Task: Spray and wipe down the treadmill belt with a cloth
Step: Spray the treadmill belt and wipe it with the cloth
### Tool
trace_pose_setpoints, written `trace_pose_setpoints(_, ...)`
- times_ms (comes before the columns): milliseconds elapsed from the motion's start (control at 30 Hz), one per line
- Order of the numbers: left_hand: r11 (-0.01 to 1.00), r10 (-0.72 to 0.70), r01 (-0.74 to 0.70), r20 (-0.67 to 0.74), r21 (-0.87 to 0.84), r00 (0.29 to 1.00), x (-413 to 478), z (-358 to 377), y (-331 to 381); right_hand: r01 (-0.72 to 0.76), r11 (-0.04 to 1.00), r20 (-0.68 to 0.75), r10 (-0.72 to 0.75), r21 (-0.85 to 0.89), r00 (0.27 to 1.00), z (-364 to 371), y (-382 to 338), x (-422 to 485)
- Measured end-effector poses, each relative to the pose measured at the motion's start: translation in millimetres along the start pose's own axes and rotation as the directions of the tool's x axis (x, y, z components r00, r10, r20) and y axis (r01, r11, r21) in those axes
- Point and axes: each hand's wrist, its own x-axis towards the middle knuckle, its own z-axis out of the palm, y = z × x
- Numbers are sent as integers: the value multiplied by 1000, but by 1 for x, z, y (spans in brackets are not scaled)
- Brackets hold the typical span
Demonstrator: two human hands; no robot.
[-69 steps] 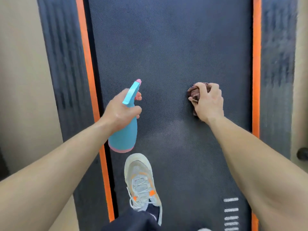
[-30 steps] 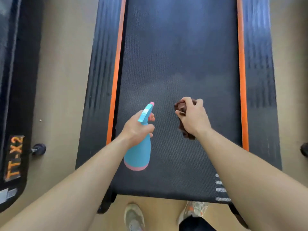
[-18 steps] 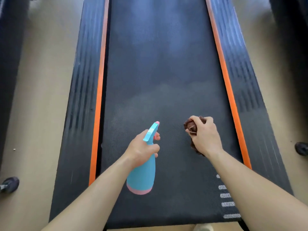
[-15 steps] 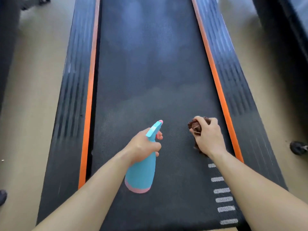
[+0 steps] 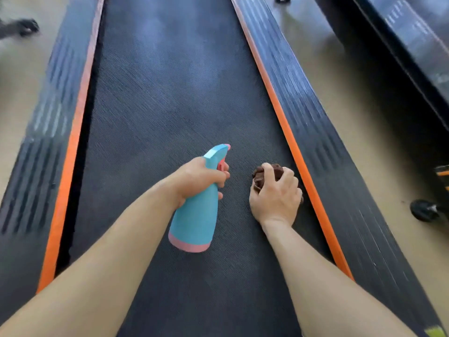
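The dark textured treadmill belt (image 5: 170, 93) runs up the middle of the head view between two orange strips. My left hand (image 5: 198, 178) grips a light blue spray bottle (image 5: 196, 215) with a pink base, its nozzle pointing up the belt and fingers curled at the pink trigger. My right hand (image 5: 275, 193) holds a bunched brown cloth (image 5: 261, 175) down on the belt, close to the right orange strip (image 5: 286, 132). Most of the cloth is hidden under the hand.
Black ribbed side rails (image 5: 315, 117) flank the belt on both sides, with beige floor beyond. Another dark machine (image 5: 401, 45) stands at the right. A black wheel or foot (image 5: 424, 210) sits on the floor at right, another (image 5: 26, 26) at upper left.
The view has moved forward and tilted up along the belt. My right hand with the cloth has shifted right, toward the orange strip. The bottle stays in my left hand.
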Motion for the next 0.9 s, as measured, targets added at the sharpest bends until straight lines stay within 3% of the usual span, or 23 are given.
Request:
trace_pose_setpoints(367, 1000, -21, 21, -36, -14, 999, 14, -3, -12, 58, 998, -107, -54, 33, 993, 12, -1, 16)
trace_pose_setpoints(533, 999, -36, 34, -43, -41, 998, 20, -12, -18, 229, 973, -43, -228, 33, 973, 26, -17, 75)
trace_pose_setpoints(800, 988, -12, 1, -68, -155, 998, 21, -35, -23, 210, 978, 30, -209, -3, 977, 45, -58, 192)
trace_pose_setpoints(900, 988, 22, -34, -80, -151, 997, 18, -43, -21, 217, 976, 26, -217, -4, 976, 44, -65, 185)
